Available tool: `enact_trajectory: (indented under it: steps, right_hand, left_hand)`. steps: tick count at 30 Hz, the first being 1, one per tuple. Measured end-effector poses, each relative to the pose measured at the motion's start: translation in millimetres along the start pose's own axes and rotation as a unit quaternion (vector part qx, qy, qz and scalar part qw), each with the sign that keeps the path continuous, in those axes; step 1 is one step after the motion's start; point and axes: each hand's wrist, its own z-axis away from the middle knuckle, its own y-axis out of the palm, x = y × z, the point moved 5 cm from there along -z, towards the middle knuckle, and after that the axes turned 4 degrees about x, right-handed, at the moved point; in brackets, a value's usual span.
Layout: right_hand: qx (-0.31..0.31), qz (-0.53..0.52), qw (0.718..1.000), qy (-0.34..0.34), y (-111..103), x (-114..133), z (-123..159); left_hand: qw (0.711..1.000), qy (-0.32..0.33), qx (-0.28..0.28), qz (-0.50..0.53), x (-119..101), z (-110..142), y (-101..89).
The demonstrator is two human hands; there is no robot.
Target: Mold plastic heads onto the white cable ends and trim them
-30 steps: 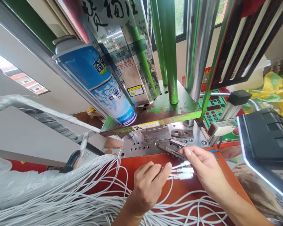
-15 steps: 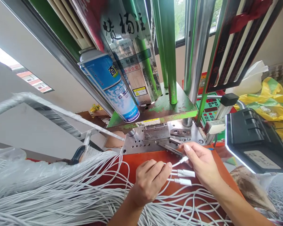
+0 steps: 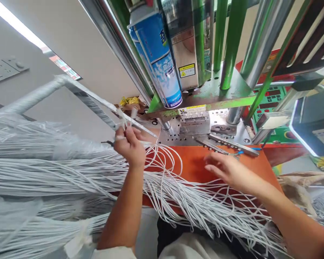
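Note:
My left hand (image 3: pixel 130 145) is closed round several white cables, up at the left over the cable pile. Their white connector ends (image 3: pixel 126 117) stick up above my fingers, smeared by motion. My right hand (image 3: pixel 223 167) holds nothing; its fingers are apart and slightly curled above the orange-red tabletop (image 3: pixel 193 163). Just beyond it lie two slim metal mould bars (image 3: pixel 233 144), partly on the steel press bed. A large spread of white cables (image 3: pixel 194 198) runs below both hands, over the table's front edge.
A blue and white spray can (image 3: pixel 162 61) stands on the green press plate (image 3: pixel 232 99). Behind the mould bars are a metal mould block (image 3: pixel 194 124) and a slotted clamp (image 3: pixel 223 129). A film-wrapped frame (image 3: pixel 89 95) rises at left; a black lamp (image 3: pixel 315 111) is at right.
My left hand has carried the cables away to the left and up. My right hand has let go of the cable end and opened. The view has shifted, showing more of the pile.

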Motion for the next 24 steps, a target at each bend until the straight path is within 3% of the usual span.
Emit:
enact_trajectory:
  steps: [1,3,5,6,8,11,13,16,19,24]
  right_hand:
    - [0.053,0.112,0.992,-0.006,11,4,4]
    - [0.132,0.313,0.940,-0.015,35,9,12]
    - [0.166,0.401,0.901,-0.013,56,11,15]
    - [0.172,0.415,0.893,-0.010,65,11,14]
    - [0.176,0.420,0.890,-0.005,76,11,10]
    - [0.175,0.427,0.887,0.016,77,12,1]
    - [0.167,0.426,0.888,0.035,70,16,-3]
    - [0.162,0.415,0.894,0.051,63,25,-5]
    - [0.177,0.404,0.896,0.052,72,30,-2]
    - [0.197,0.372,0.906,0.039,81,38,-4]
  left_hand:
    - [0.997,-0.059,0.030,-0.038,18,-10,-3.8]
    - [0.987,-0.085,0.105,-0.092,30,-14,-8.6]
    - [0.980,-0.021,0.184,-0.070,12,7,-6.0]
    - [0.967,0.024,0.253,-0.033,-3,26,0.5]
    - [0.896,0.116,0.427,0.044,-36,73,18.4]
    - [0.816,0.180,0.549,0.022,-55,122,33.0]
    - [0.802,0.172,0.572,0.003,-48,132,34.2]
    - [0.820,0.117,0.559,0.033,-29,131,25.5]
    - [0.830,0.082,0.547,0.067,-20,130,16.8]
    - [0.833,0.083,0.538,0.103,-38,132,17.5]
